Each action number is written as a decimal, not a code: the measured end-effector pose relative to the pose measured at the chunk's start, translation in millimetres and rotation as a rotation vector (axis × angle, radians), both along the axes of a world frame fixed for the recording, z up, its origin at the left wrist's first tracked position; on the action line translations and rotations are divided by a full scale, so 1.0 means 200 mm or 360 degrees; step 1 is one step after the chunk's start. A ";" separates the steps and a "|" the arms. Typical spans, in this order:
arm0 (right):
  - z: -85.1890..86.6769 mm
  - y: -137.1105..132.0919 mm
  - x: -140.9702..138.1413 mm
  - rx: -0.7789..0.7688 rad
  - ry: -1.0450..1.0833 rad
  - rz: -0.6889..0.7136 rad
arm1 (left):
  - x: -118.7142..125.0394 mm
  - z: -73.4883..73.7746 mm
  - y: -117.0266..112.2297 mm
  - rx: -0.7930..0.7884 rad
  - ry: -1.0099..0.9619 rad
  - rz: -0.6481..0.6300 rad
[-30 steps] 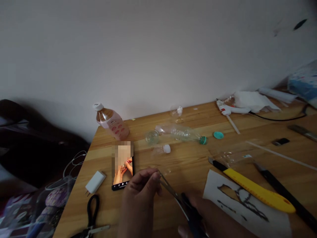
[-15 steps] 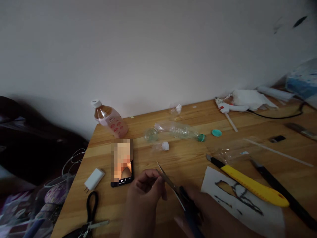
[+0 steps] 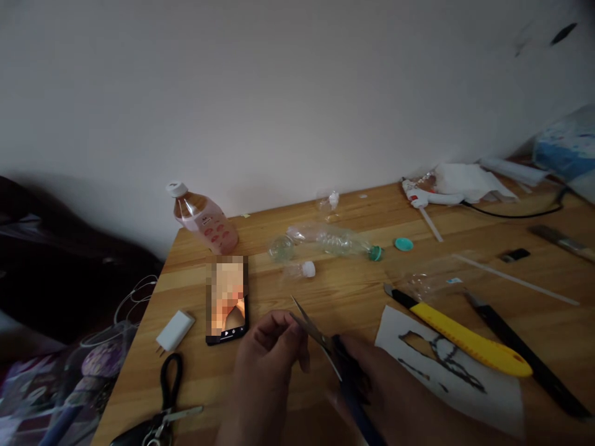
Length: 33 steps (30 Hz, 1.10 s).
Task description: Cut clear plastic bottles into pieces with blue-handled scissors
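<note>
Tilted higher than a second ago, the scissors (image 3: 320, 337) point up over the desk (image 3: 353, 291).
The right hand (image 3: 395, 396) keeps a closed grip on the handles; the left hand (image 3: 267, 365) is pinched shut beside the blades, contents unclear.

I see the scissors (image 3: 312, 325): slim grey metal blades and dark blue handles. They are held just above the wooden surface (image 3: 353, 285), with the handles low and toward me in my right grip (image 3: 376, 396). The blades slant up and away to the left, tips toward the far wall. They look slightly parted, though I cannot be sure. The fingertips of my left grip (image 3: 264, 371) pinch right beside the blades, near the tips.
</note>
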State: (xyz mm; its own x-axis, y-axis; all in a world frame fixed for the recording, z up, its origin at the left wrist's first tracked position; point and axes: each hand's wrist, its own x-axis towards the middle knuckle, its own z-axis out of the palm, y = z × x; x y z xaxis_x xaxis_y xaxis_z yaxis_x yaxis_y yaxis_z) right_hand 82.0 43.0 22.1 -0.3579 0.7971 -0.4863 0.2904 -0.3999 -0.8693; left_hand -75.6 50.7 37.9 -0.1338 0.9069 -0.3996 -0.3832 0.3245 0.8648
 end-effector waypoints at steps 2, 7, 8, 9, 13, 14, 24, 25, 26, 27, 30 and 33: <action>0.01 0.01 0.00 -0.0023 0.0023 0.0001 | 0.01 0.01 0.00 -0.0001 0.0014 -0.0013; -0.03 0.00 0.00 0.0051 -0.0017 0.0032 | 0.02 0.01 -0.01 0.0001 0.0096 -0.0011; -0.05 0.00 0.00 0.0061 -0.0031 0.0032 | 0.02 0.01 -0.01 0.0003 0.0105 -0.0019; -0.06 -0.01 0.00 0.0080 -0.0043 0.0032 | 0.02 0.01 -0.01 0.0004 0.0110 -0.0038; -0.08 -0.01 0.01 0.0130 -0.0082 0.0024 | 0.00 0.02 0.00 0.0005 0.0138 -0.0145; -0.07 0.00 0.01 0.0130 -0.0090 0.0052 | 0.00 0.02 0.00 -0.0004 0.0146 -0.0151; -0.12 0.05 0.04 0.0039 0.0063 0.0017 | 0.00 0.04 0.00 -0.0114 0.0061 -0.0111; -0.13 0.05 0.04 -0.0027 0.0157 -0.0061 | 0.00 0.04 0.00 -0.0117 0.0013 -0.0084; -0.14 0.05 0.04 -0.0075 0.0247 -0.0131 | 0.00 0.04 0.00 -0.0120 -0.0036 -0.0055; -0.14 0.04 0.04 -0.0101 0.0317 -0.0179 | 0.00 0.04 0.01 -0.0126 -0.0080 -0.0031; -0.15 0.04 0.04 -0.0110 0.0368 -0.0186 | -0.01 0.03 0.02 -0.0117 -0.0172 0.0002; -0.15 0.04 0.03 -0.0142 0.0381 -0.0108 | -0.01 0.02 0.02 -0.0062 -0.0172 -0.0015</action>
